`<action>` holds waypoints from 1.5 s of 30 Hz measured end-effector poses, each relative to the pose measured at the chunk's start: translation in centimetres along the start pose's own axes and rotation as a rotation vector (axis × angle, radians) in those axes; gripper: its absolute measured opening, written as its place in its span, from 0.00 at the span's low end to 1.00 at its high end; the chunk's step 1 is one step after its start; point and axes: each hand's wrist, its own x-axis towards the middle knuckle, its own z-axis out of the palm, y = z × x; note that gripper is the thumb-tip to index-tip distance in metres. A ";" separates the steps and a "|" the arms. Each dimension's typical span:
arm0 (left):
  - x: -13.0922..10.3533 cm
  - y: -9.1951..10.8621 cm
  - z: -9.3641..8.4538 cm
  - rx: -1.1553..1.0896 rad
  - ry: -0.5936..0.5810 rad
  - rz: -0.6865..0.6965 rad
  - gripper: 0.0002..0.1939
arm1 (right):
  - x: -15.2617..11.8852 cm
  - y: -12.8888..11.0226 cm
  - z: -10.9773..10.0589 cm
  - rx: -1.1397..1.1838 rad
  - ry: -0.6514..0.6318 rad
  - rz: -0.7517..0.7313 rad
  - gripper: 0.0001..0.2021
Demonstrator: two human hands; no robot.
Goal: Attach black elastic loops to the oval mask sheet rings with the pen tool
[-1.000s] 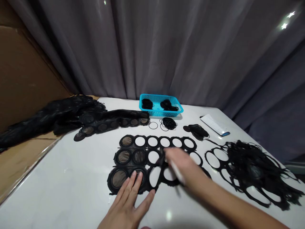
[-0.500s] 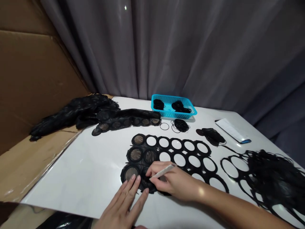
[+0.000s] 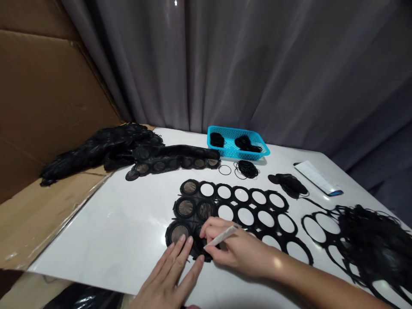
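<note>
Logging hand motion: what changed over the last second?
Right hand moved nearer and left, from the ringed sheet's middle to its front row beside the left hand, which shifted left toward the first disc. White tool still held; ringed sheet and blue basket unmoved.

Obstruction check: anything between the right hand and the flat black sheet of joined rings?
Nothing visible. The right hand, gripping a slim white tool, is at the sheet; the left hand touches it further left, not between.
</note>
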 end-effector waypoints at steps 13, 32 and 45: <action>0.3 0.0 -0.7 -0.008 0.003 -0.018 0.36 | 1.6 1.3 -5.0 -0.202 0.547 0.154 0.12; -3.1 -0.5 0.1 0.008 0.049 -0.171 0.29 | 4.6 -1.7 1.2 0.167 -0.106 -0.047 0.09; -2.7 -0.9 0.2 -0.030 0.027 -0.126 0.28 | 4.1 -1.8 2.1 -0.290 -0.087 -0.224 0.06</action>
